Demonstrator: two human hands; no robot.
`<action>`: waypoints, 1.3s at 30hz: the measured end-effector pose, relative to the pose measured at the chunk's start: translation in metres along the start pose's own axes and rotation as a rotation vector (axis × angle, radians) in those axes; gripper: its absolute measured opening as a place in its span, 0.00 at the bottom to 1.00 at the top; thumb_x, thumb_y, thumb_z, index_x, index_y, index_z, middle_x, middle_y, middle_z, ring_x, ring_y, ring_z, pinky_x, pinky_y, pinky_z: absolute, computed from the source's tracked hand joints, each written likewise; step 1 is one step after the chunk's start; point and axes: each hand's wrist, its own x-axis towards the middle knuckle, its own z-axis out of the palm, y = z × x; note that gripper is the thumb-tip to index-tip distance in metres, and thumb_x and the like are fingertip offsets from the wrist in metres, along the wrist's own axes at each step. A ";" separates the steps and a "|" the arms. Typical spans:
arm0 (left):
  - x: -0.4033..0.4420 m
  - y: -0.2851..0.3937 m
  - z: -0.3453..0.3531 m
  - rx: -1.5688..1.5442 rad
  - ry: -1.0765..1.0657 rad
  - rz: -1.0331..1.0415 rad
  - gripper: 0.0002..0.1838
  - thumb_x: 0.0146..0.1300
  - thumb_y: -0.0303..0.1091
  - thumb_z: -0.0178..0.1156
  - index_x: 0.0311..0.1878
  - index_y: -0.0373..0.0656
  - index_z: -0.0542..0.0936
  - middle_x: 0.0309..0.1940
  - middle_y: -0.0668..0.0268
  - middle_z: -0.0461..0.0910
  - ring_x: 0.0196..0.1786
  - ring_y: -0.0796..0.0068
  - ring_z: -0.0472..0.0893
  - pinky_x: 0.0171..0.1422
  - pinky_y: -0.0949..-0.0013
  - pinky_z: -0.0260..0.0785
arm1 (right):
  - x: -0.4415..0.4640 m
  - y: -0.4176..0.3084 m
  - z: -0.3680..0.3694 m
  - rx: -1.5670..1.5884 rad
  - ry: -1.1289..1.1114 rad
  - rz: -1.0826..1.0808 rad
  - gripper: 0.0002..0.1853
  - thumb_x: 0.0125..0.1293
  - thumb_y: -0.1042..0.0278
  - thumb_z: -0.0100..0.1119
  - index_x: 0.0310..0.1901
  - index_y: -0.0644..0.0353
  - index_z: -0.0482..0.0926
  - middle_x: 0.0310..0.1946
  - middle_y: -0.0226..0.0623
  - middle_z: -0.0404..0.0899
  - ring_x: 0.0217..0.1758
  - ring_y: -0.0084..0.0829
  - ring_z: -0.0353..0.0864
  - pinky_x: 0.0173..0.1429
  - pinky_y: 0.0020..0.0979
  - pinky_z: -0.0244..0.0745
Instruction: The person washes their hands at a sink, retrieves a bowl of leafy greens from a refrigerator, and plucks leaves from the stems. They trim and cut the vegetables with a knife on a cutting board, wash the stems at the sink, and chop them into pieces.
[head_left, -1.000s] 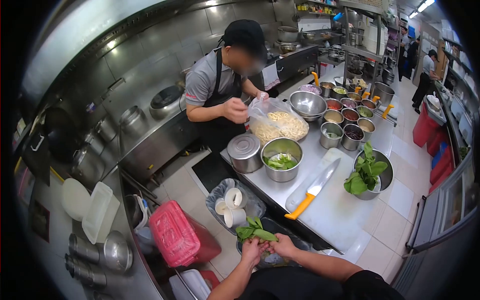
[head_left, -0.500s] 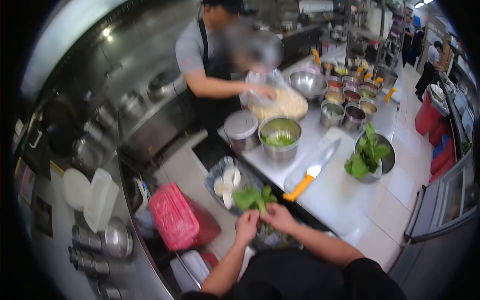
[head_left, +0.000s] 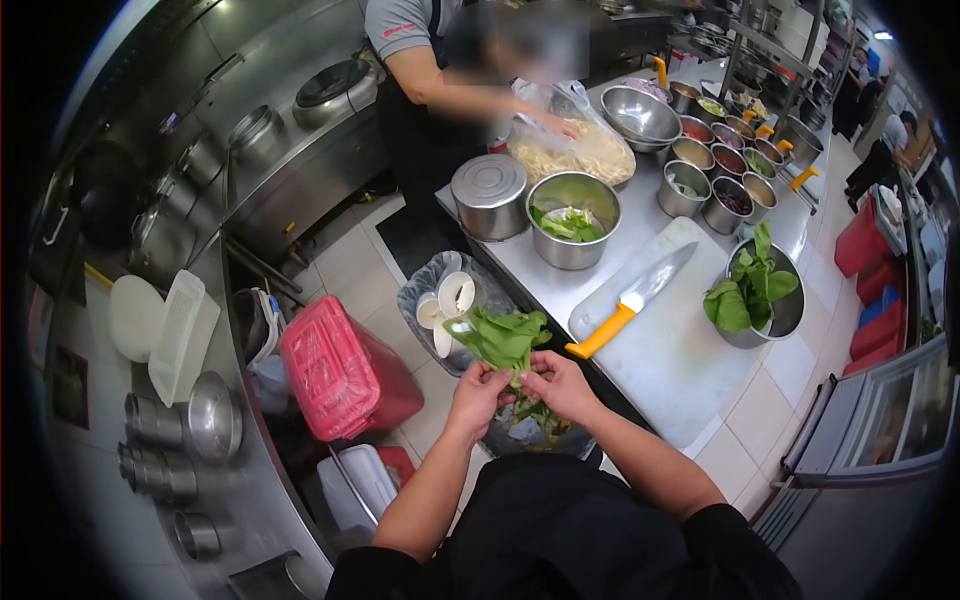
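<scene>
A leafy green vegetable (head_left: pixel 505 337) is pinched at its stem end between both my hands, its broad leaves pointing away from me. My left hand (head_left: pixel 478 402) grips it from the left, and my right hand (head_left: pixel 560 388) closes on it from the right. Beneath them is a lined bin (head_left: pixel 412 290) holding white cups (head_left: pixel 455 292) and vegetable scraps (head_left: pixel 535 425). To the right, a knife with an orange handle (head_left: pixel 603 332) lies on a white cutting board (head_left: pixel 690 370). Cut greens (head_left: pixel 568 224) are in a steel pot (head_left: pixel 575 254), and whole leafy greens (head_left: pixel 748 288) fill a steel bowl (head_left: pixel 790 310).
Across the steel table, a co-worker's hand (head_left: pixel 548 122) reaches into a bag of pale strips (head_left: pixel 590 150). Several steel ingredient containers (head_left: pixel 683 190) stand at the back right. A red lidded bin (head_left: pixel 350 365) is on the floor to the left, beside a counter with steel pots (head_left: pixel 165 475).
My view has shifted, so the table and bins sit differently in it. Both my hands still hold the leafy green vegetable, whose leaves now spread more to the left.
</scene>
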 end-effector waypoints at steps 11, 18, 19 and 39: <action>-0.007 0.006 0.008 0.328 -0.107 0.179 0.23 0.65 0.35 0.68 0.60 0.37 0.75 0.45 0.66 0.83 0.41 0.82 0.80 0.42 0.75 0.73 | 0.005 0.005 -0.002 0.287 -0.026 0.183 0.14 0.76 0.65 0.54 0.56 0.66 0.78 0.42 0.34 0.83 0.38 0.23 0.82 0.44 0.26 0.79; -0.010 0.004 0.003 0.102 -0.127 0.058 0.24 0.66 0.35 0.67 0.61 0.35 0.73 0.46 0.65 0.82 0.41 0.81 0.80 0.43 0.74 0.75 | 0.011 0.012 -0.009 0.207 -0.109 0.192 0.14 0.74 0.65 0.57 0.54 0.64 0.81 0.36 0.32 0.84 0.36 0.21 0.81 0.42 0.25 0.78; -0.008 -0.003 0.002 0.064 -0.122 0.060 0.24 0.67 0.35 0.67 0.61 0.35 0.73 0.46 0.65 0.82 0.41 0.81 0.80 0.43 0.74 0.75 | 0.010 0.008 -0.005 0.073 -0.046 0.157 0.14 0.73 0.65 0.59 0.53 0.64 0.81 0.35 0.32 0.84 0.35 0.21 0.81 0.41 0.26 0.78; -0.016 -0.015 -0.010 -0.236 -0.147 -0.199 0.13 0.76 0.38 0.55 0.58 0.45 0.76 0.47 0.68 0.82 0.47 0.75 0.81 0.51 0.70 0.75 | 0.011 -0.006 -0.004 0.103 -0.046 0.131 0.10 0.68 0.66 0.66 0.45 0.61 0.80 0.34 0.28 0.81 0.32 0.17 0.76 0.39 0.21 0.74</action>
